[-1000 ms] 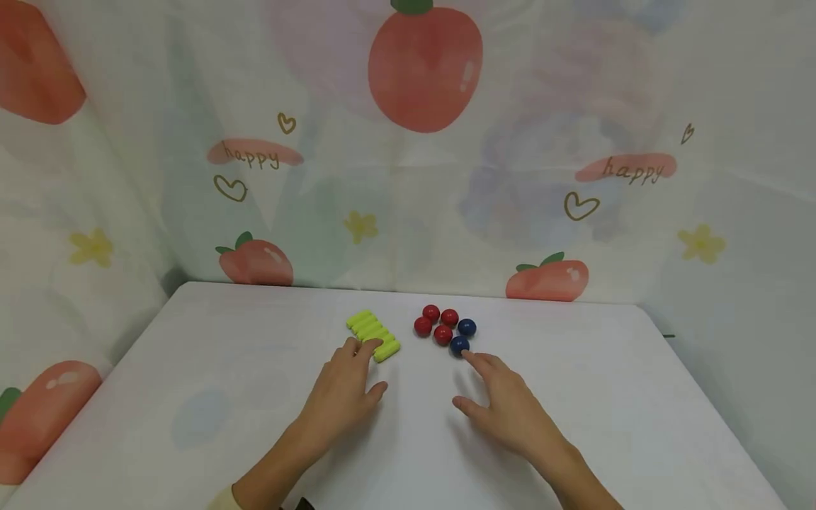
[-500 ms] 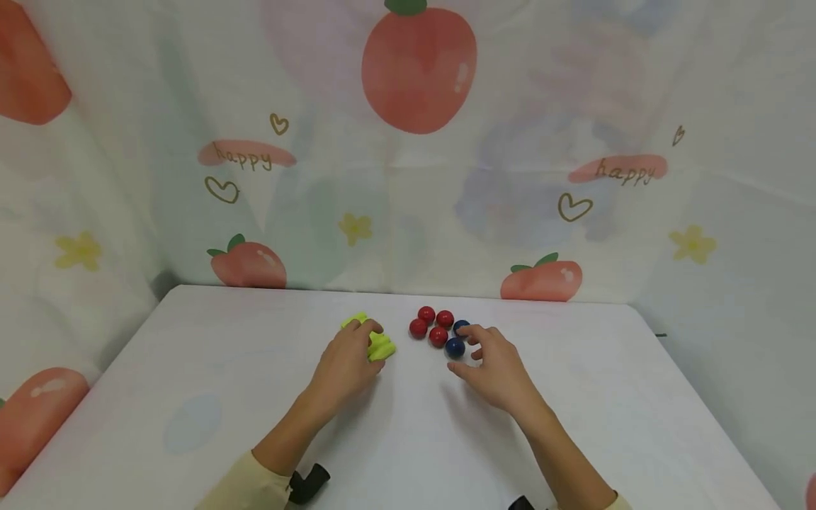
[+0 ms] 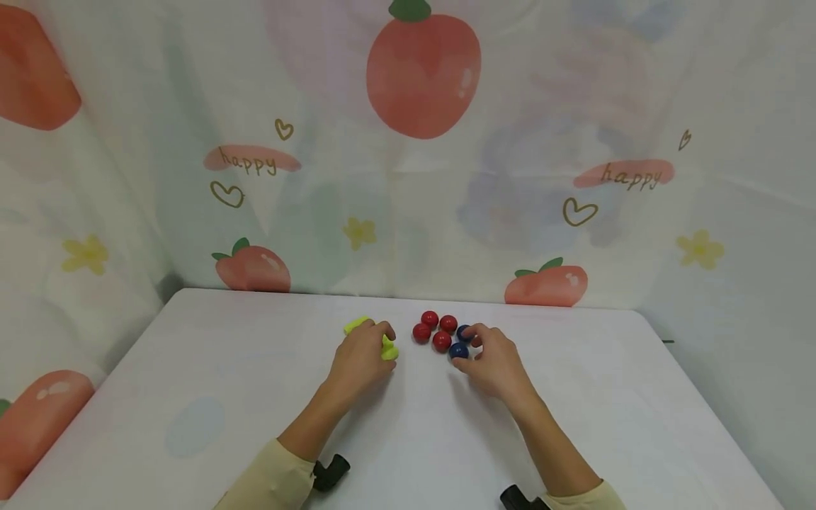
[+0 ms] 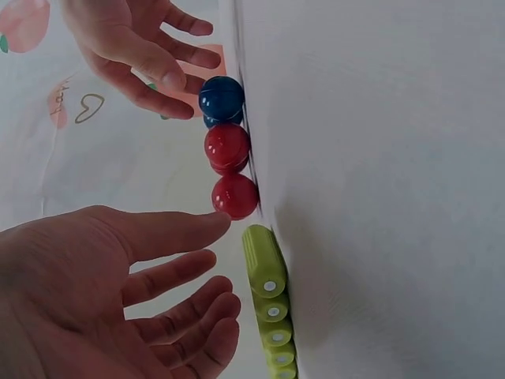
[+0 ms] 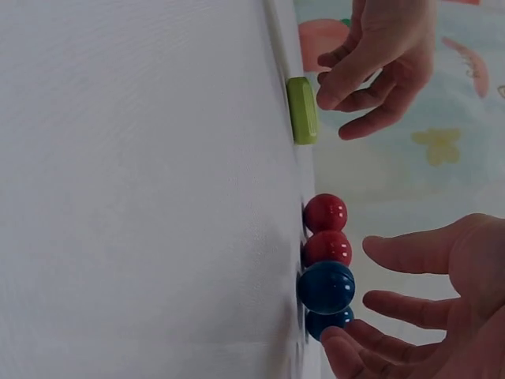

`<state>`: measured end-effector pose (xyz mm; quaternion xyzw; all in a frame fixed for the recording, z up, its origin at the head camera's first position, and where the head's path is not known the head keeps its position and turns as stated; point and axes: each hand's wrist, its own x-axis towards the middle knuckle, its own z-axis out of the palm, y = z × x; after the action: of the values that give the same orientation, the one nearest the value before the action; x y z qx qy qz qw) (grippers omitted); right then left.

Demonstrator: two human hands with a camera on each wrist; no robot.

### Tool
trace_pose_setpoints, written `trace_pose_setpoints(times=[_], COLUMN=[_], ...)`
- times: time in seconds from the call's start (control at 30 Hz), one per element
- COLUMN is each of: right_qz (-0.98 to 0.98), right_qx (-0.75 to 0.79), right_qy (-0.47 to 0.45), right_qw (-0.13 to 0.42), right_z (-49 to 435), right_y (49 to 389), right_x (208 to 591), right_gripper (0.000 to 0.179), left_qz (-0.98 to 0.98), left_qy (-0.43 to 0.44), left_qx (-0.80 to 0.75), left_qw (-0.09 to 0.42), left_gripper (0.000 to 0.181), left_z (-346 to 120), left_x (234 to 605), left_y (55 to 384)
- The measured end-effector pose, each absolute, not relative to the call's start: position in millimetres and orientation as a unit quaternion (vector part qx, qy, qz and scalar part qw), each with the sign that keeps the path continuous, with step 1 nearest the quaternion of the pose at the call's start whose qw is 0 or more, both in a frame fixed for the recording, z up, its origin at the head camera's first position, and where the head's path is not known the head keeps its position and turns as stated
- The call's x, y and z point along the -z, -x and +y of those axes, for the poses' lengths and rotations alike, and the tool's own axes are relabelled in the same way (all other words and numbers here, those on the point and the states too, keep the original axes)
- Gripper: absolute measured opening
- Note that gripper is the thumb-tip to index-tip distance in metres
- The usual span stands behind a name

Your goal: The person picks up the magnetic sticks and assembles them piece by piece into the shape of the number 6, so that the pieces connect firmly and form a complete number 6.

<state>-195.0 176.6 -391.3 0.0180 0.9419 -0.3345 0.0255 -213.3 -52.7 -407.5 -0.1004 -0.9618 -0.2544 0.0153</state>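
Several short lime-green rods (image 3: 389, 350) lie side by side on the white table, partly covered in the head view by my left hand (image 3: 362, 360). That hand hovers over them with loosely bent fingers, and in the left wrist view a gap shows between its fingers and the rods (image 4: 264, 260). To the right sits a cluster of several glossy red balls (image 3: 442, 341) and two dark blue balls (image 3: 458, 351). My right hand (image 3: 500, 365) is at the blue balls, thumb and fingers spread. In the right wrist view its fingertips overlap the farther blue ball (image 5: 330, 322).
The white table (image 3: 574, 397) ends at a hanging cloth (image 3: 395, 234) printed with fruit, hearts and flowers. Black devices (image 3: 331, 472) are strapped at both wrists, by the pale sleeves (image 3: 274, 474).
Both hands have moved forward: the left from the near end of the rods to above them, the right from the near blue ball to beside both. Rods and balls stay put.
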Motion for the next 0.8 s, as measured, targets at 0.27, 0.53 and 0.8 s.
trace_pose_setpoints(times=[0.27,0.53,0.8], right_qz=[0.941,0.942,0.94], right_qx=[0.336,0.334,0.339], right_qy=[-0.028,-0.025,-0.025], right_qw=[0.034,0.038,0.037], right_z=[177.2,177.5,179.7], right_y=[200.6,203.7,205.0], right_x=[396.1,402.6,405.3], right_gripper=[0.048,0.042,0.027], left_qz=[-0.962,-0.963,-0.963], left_qy=[0.094,0.085,0.086], left_qx=[0.257,0.256,0.255], left_qw=[0.002,-0.007,-0.011], left_gripper=[0.029,0.029,0.025], left_z=[-50.2,-49.8,-49.2], left_x=[411.0,411.8,411.7], left_y=[214.7,213.9,213.3])
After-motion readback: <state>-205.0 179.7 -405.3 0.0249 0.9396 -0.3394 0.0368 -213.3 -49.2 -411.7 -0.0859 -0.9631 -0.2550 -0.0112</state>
